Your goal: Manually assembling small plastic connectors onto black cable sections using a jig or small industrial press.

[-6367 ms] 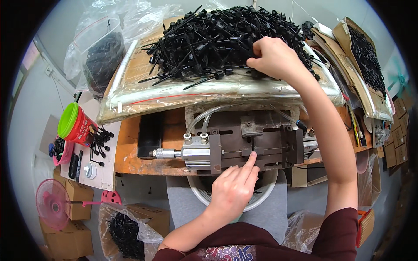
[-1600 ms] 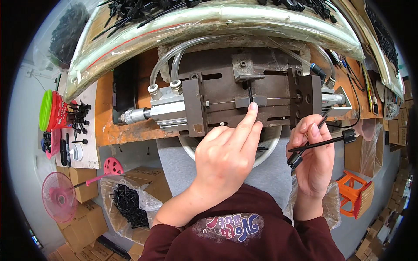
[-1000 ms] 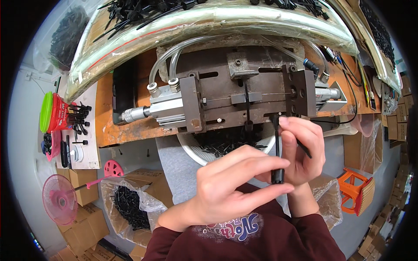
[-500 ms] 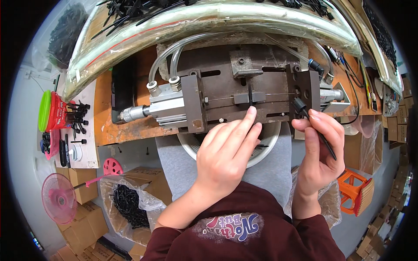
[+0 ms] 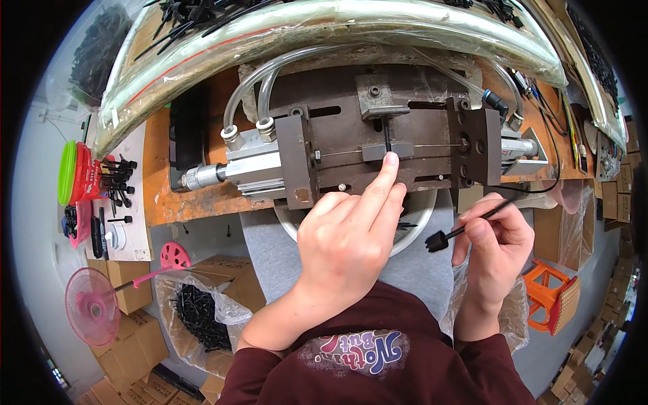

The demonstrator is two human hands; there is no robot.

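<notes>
My left hand point(image 5: 347, 239) reaches up to a dark metal press fixture point(image 5: 378, 145) on the orange bench, its index fingertip touching a thin black plastic piece point(image 5: 387, 135) standing in the fixture's central slot. My right hand point(image 5: 493, 243) hovers to the right below the fixture, pinching a long black plastic tie point(image 5: 466, 229) whose square head points left. A pneumatic cylinder point(image 5: 229, 169) with clear hoses point(image 5: 246, 91) sits on the fixture's left side.
A clear plastic sheet with a heap of black ties point(image 5: 202, 13) lies behind the fixture. A white bowl point(image 5: 418, 226) sits under the bench edge. Left: red and green lids point(image 5: 71, 172), loose black parts, a pink fan point(image 5: 91, 307), a bag of black parts point(image 5: 199, 317). An orange stool point(image 5: 553, 297) stands right.
My left index finger stays at the fixture's slot. My right hand has dropped from beside the fixture's right block and turned the black tie so that its head points left.
</notes>
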